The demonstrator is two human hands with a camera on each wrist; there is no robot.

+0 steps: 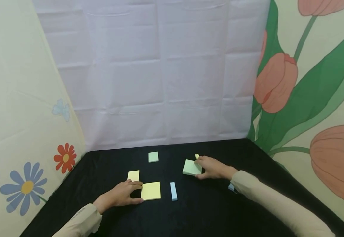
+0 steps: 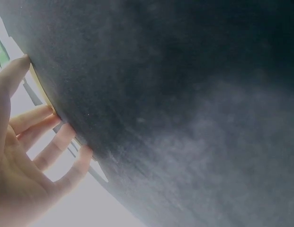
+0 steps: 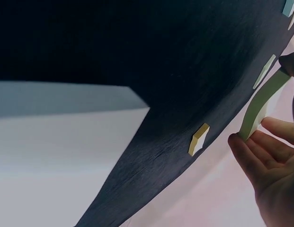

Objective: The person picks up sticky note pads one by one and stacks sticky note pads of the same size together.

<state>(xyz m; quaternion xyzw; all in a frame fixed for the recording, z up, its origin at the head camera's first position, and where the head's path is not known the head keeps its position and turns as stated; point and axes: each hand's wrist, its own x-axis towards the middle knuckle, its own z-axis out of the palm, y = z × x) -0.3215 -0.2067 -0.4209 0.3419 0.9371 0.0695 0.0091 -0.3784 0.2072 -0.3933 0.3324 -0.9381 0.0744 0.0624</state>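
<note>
In the head view my left hand (image 1: 119, 195) pinches a square yellow sticky-note pad (image 1: 151, 191) at its left side, thumb at the near corner and index finger near the far one. A smaller yellow pad (image 1: 133, 175) lies just beyond those fingers. My right hand (image 1: 214, 168) holds a green sticky-note pad (image 1: 191, 167) between thumb and fingers; in the right wrist view this green pad (image 3: 261, 101) bows between them. Beside it is a narrow yellow pad (image 1: 197, 156), partly hidden by the hand.
A small green pad (image 1: 153, 157) lies farther back on the black tabletop (image 1: 172, 220). A narrow blue pad (image 1: 173, 191) lies between the hands. Another blue piece (image 1: 231, 187) shows partly beneath the right sleeve. A white cloth (image 1: 160, 75) hangs behind the table.
</note>
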